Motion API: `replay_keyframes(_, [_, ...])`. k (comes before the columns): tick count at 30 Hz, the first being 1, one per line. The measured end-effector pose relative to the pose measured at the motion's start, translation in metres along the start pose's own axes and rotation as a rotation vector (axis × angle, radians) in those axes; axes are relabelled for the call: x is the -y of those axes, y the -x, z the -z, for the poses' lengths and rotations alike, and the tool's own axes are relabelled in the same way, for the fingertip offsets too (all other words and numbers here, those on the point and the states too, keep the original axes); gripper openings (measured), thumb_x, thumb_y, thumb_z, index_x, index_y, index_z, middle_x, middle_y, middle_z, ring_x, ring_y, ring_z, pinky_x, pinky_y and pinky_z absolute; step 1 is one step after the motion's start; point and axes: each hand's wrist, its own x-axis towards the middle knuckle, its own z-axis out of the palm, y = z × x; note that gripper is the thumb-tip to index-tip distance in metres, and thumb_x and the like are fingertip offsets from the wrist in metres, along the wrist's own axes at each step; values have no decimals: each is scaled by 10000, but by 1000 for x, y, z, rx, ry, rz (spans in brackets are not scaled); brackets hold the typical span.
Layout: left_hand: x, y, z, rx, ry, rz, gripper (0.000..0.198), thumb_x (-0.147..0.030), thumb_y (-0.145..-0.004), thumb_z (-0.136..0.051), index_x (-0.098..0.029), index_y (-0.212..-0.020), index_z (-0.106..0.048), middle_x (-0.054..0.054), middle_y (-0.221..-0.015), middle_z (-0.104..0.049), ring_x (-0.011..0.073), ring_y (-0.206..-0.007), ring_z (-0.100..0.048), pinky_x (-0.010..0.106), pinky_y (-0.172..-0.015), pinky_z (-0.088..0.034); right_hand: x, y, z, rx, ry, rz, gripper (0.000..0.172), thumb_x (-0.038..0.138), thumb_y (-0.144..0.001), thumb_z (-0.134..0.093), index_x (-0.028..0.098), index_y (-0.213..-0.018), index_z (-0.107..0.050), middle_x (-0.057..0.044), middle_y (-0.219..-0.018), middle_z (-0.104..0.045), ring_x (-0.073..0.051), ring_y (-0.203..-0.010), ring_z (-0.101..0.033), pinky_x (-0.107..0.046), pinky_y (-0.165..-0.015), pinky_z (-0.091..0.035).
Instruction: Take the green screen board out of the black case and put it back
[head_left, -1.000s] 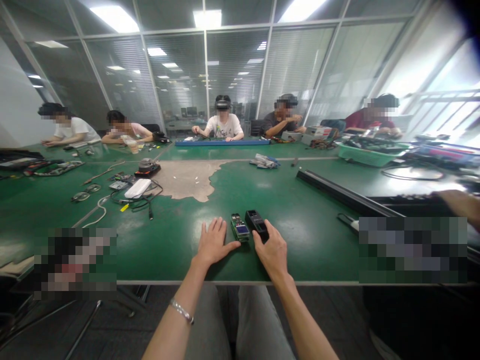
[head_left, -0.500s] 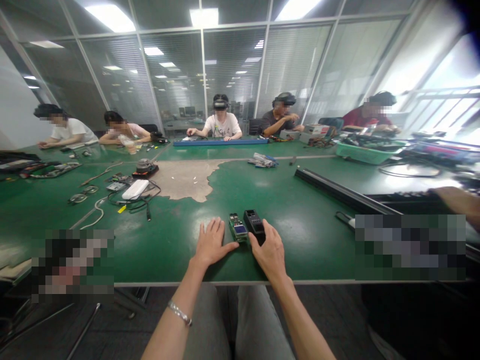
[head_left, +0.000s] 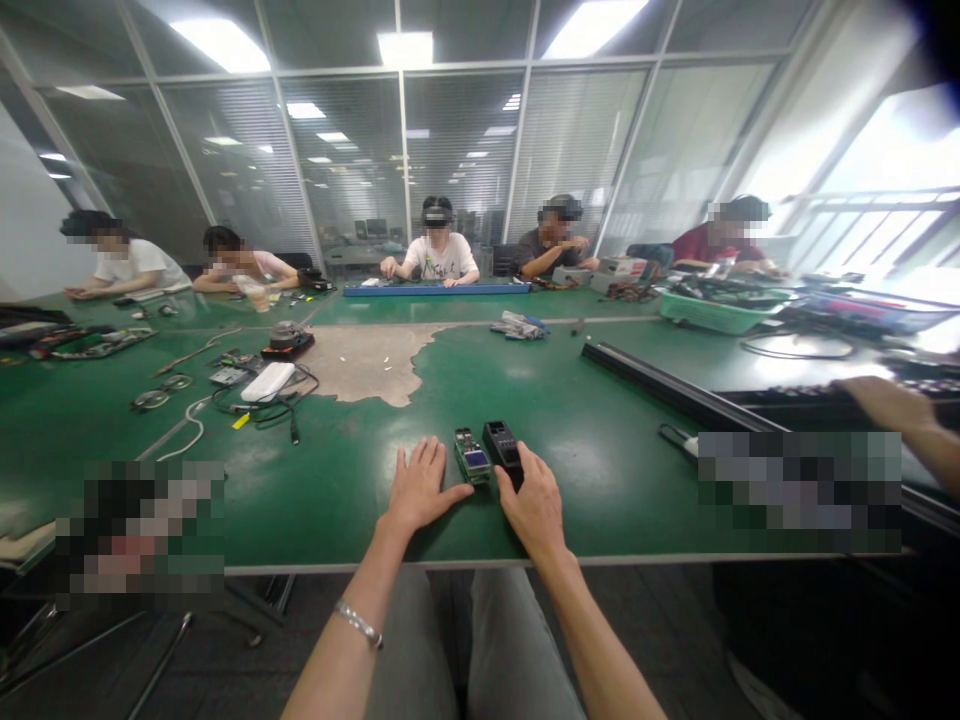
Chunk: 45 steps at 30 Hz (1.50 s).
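Observation:
A small green circuit board with a screen (head_left: 472, 460) lies on the green tabletop in front of me. Just right of it is a black plastic housing (head_left: 501, 445), lying at a slight slant. My left hand (head_left: 420, 487) rests flat on the table left of the board, fingers spread, its thumb pointing toward the board's lower end. My right hand (head_left: 534, 495) is closed around the lower part of the housing, thumb on its left side and fingers along its right. That hand hides the housing's lower end.
A white box with cables (head_left: 268, 382) and a round metal part (head_left: 286, 338) lie to the left. Long black bars (head_left: 675, 385) stretch along the right, beside another person's hand (head_left: 885, 402). Farther back are a green basket (head_left: 724, 312) and several seated people.
My right hand has drawn in closer around the black housing. The left hand stays flat by the board. The whole view has shifted slightly.

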Motion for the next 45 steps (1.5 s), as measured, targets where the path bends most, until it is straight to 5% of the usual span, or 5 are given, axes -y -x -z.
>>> replay_keyframes(12, [0, 1, 1, 6, 1, 9, 885, -808, -854, -291, -199, -1495, -328, 117, -1583, -267, 312, -1471, -171, 555, -1179, -81, 0, -5, 1, -41, -18, -70, 534, 414, -896, -492, 86, -1314, -540, -200, -1199, -643, -300, -1105, -591, -474, -960, -466])
replay_keyframes(19, [2, 0, -2, -18, 21, 1, 906, -825, -840, -289, -185, -1478, -349, 128, -1581, -269, 304, -1470, -177, 562, -1179, -84, 32, -16, 17, -145, -164, -88, 499, 438, -910, -512, 132, -1299, -572, -157, -1261, -632, -276, -1117, -602, -443, -985, -465])
replay_keyframes(28, [4, 0, -3, -15, 12, -17, 875, -794, -859, -308, -177, -1479, -338, 134, -1575, -281, 318, -1468, -168, 567, -1175, -88, 65, -10, 5, -51, -159, 30, 434, 367, -924, -506, 137, -1284, -581, -141, -1214, -646, -258, -1140, -565, -426, -1008, -444])
replay_keyframes(45, [4, 0, -6, -12, -33, -13, 762, -646, -904, -375, -165, -1492, -316, 120, -1582, -268, 314, -1462, -174, 568, -1174, -99, 65, 9, -11, -16, -35, 33, 458, 351, -918, -505, 129, -1316, -541, -149, -1235, -627, -266, -1128, -551, -426, -981, -461])
